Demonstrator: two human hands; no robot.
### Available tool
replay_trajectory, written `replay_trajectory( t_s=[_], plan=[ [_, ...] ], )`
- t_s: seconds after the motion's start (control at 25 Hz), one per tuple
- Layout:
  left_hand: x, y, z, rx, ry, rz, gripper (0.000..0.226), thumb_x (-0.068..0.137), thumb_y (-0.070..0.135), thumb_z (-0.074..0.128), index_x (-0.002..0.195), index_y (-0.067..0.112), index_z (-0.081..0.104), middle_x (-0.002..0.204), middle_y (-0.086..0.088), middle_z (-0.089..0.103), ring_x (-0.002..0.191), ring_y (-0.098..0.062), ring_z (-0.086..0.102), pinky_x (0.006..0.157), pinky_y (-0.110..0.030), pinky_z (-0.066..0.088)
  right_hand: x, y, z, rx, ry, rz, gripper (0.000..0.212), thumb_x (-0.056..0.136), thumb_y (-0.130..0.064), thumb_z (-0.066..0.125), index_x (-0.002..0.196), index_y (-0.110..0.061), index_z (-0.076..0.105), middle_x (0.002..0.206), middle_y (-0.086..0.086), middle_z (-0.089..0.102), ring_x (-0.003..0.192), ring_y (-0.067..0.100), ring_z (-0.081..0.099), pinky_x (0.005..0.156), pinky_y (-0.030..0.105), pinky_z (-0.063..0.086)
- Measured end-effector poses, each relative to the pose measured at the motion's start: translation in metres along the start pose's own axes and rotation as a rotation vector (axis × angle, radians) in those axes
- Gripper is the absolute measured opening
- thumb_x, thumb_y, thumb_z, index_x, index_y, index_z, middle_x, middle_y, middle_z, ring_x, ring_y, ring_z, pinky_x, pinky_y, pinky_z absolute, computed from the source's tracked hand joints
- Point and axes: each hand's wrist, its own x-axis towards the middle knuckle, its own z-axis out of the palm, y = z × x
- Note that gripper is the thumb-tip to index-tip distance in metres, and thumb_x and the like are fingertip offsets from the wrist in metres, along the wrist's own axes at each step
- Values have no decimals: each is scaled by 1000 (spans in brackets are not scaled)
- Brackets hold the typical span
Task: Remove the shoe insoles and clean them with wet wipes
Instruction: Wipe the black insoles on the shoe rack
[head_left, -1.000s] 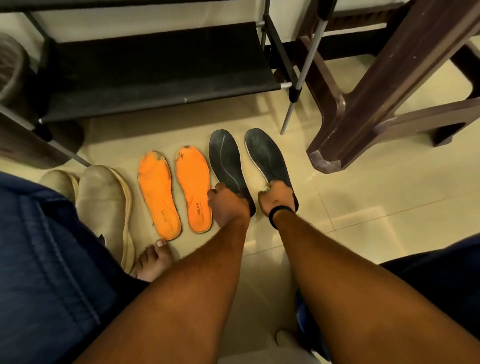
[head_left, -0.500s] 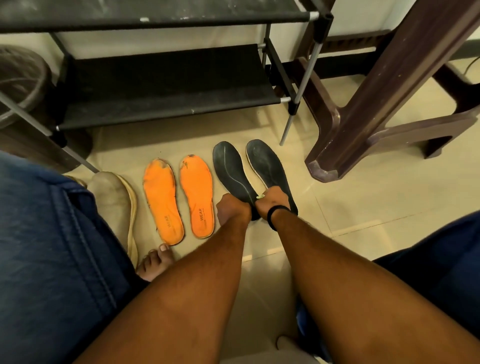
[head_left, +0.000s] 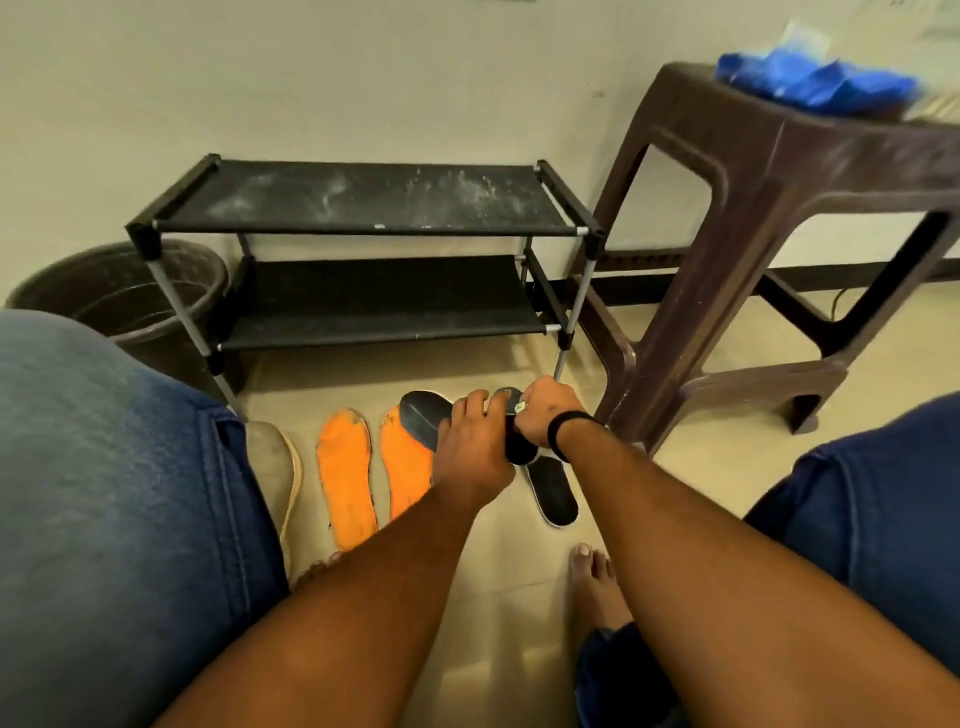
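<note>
Your left hand (head_left: 475, 441) and right hand (head_left: 545, 415) both have a closed grip on the same dark insole (head_left: 423, 415), lifted off the floor (head_left: 691, 483): left fingers curl over its middle, and the right hand pinches the other end together with a small pale scrap (head_left: 518, 408) that could be a wipe, too small to confirm. Progress, as I read it: removal looks done, since four insoles are out; cleaning is the step in hand, and I can't tell which of the four are already wiped. The second dark insole (head_left: 553, 491) lies flat just below your right wrist, a thin black slab with a pale edge and rounded toe. To the left of your left hand, two orange insoles (head_left: 345, 483) sit side by side, foam-like and matte, their top edges frayed and darkened with wear. Further left, a beige shoe (head_left: 275, 467) with a pale sole rim is half hidden by your knee. Beyond the grip stands a two-tier shoe rack (head_left: 363, 208) with black fabric shelves, the top one dusty, on grey metal tubes. Right of the grip is a brown moulded plastic bench (head_left: 779, 171); on its top is a blurred blue packet (head_left: 810, 83), possibly the wipes pack. Left of the rack is a dark round tub (head_left: 119, 296). The floor is glossy cream tile.
</note>
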Motion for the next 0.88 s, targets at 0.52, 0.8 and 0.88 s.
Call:
replay_trajectory(
  t_s=[0.52, 0.8, 0.88],
  plan=[
    [45, 14, -153, 245, 308, 174, 93, 79, 56, 65, 156, 22, 25, 122, -5, 47, 112, -25, 47, 100, -38, 40, -18, -70, -160, -105, 236, -271, 19, 81, -21, 75, 92, -7, 71, 89, 8, 69, 82, 22, 61, 63, 27, 44],
    [133, -15, -281, 447, 260, 175, 82, 76, 58, 61, 146, 19, 40, 118, -12, 51, 102, -29, 52, 87, -40, 43, 19, -121, -217, -391, 103, -386, 20, 84, -25, 68, 82, -5, 65, 72, 7, 57, 67, 23, 53, 63, 30, 42],
    [157, -14, -287, 445, 198, 179, 69, 74, 57, 63, 131, 20, 50, 106, -9, 50, 90, -26, 50, 78, -37, 43, 36, -128, -222, -426, 129, -413, 19, 84, -23, 67, 84, -4, 65, 70, 4, 54, 64, 21, 50, 58, 25, 39]
  ],
)
